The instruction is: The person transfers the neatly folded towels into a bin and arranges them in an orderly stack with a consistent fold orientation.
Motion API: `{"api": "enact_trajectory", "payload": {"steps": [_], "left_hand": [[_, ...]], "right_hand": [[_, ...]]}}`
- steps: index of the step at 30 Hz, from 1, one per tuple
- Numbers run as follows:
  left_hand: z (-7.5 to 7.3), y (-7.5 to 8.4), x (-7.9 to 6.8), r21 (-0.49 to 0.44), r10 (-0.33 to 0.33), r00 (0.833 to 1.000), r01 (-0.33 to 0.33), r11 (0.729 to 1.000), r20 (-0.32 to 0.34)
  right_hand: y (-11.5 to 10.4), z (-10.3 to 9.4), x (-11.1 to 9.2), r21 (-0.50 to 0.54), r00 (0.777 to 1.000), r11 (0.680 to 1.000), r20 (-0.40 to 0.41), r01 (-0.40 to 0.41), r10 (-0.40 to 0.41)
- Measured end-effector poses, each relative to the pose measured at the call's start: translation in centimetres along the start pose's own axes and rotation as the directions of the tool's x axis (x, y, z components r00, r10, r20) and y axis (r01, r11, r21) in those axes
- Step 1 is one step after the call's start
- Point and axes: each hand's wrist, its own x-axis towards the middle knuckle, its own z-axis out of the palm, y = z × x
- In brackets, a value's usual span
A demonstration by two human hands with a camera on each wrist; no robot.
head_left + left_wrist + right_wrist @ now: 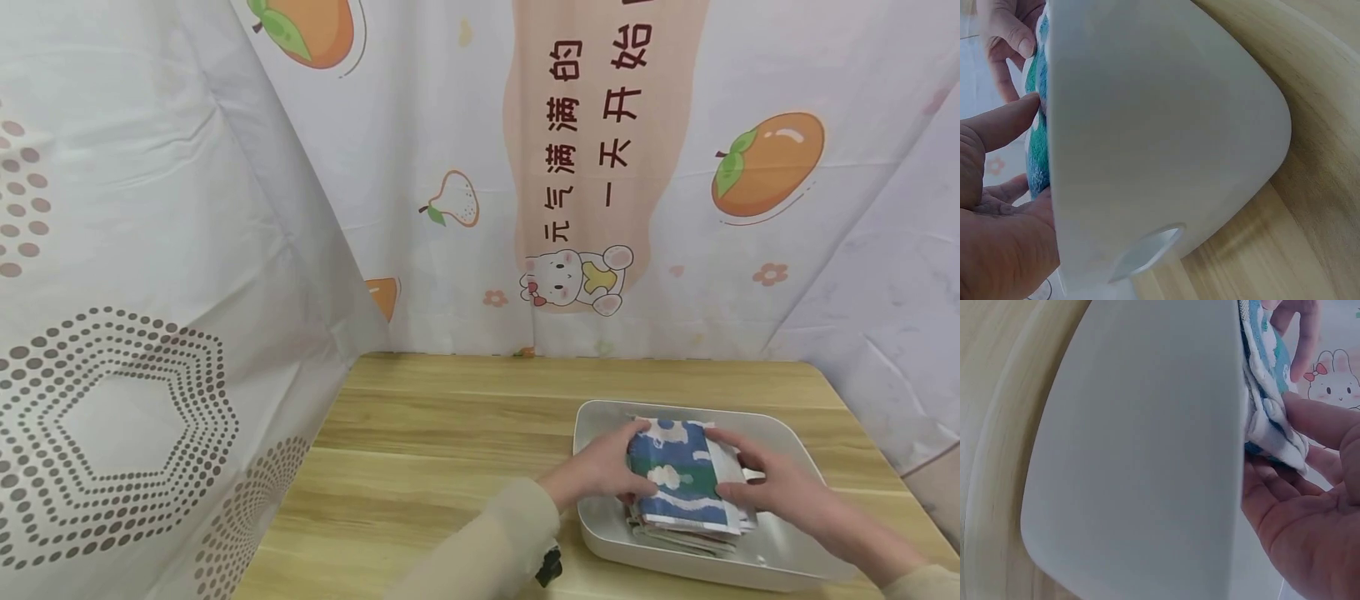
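Note:
A folded towel [678,475] patterned in blue, green and white lies on top of a stack of folded cloths [693,543] inside a white plastic bin [592,417]. My left hand [606,462] grips the towel's left side, its thumb on top. At the opposite side my right hand [780,479] holds the towel, with the thumb and fingers spread along that edge. In the left wrist view the towel [1038,150] shows just past the bin's wall. Layered white-edged folds [1272,419] sit beside the thumb in the right wrist view. Some fingertips are hidden under the cloth.
The bin stands at the right of a wood-grain table [420,467]. A small black object [550,567] lies by its near left corner, partly behind the left sleeve [495,542]. A printed curtain [450,167] hangs behind the table, and a dotted one [135,333] hangs at left.

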Motion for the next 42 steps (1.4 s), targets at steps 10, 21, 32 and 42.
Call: {"api": "enact_trajectory", "payload": {"steps": [10, 21, 32, 42], "left_hand": [[0.5, -0.8, 0.8, 0.334, 0.093, 0.996, -0.087, 0.939, -0.004], [1.0, -0.5, 0.3, 0.412, 0.022, 0.999, -0.003, 0.911, -0.043], [1.3, -0.6, 0.1, 0.528, -0.016, 0.996, 0.059, 0.847, -0.085], [1.9, -0.6, -0.1, 0.68, 0.073, 0.992, 0.02, 0.733, -0.108]], "right_hand": [[0.6, 0.3, 0.5, -0.108, 0.999, 0.994, -0.036, 0.025, -0.029], [1.1, 0.9, 0.5, -0.253, 0.99, 0.963, -0.076, 0.093, -0.115], [2.0, 1.2, 0.8, -0.437, 0.977, 0.89, -0.097, 0.129, -0.189], [2.3, 0.9, 0.6, -0.471, 0.974, 0.869, -0.079, 0.151, -0.212]]}}
